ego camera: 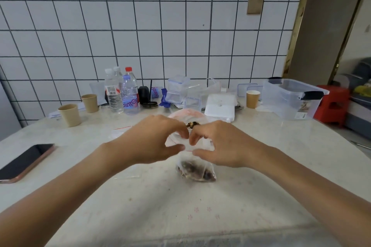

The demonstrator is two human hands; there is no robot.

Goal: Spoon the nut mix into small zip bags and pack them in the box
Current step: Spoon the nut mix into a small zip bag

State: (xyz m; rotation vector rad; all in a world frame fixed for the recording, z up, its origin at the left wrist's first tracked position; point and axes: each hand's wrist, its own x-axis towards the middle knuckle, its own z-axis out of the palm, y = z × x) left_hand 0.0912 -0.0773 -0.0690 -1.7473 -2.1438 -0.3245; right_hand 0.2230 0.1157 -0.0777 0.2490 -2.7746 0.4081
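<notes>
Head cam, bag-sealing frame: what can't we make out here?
- Zip bag seal: head view, both hands' fingers cover the strip; closed or not, unclear.
- Nut mix bowl: mostly behind left hand and right hand.
- Clear storage box contents: too small, hazy.
- Bottle labels: blurred.

Bright even light, faint shadows, wide-angle bending of tiled wall (140,26) at edges, slightly soft focus

A small clear zip bag (195,170) stands at the bench's centre, its bottom filled with dark nut mix, its red-lined top pinched upright. At 12 o'clock behind it sits more nut mix (190,124); at 2 o'clock, a clear lidless box (291,102)
</notes>
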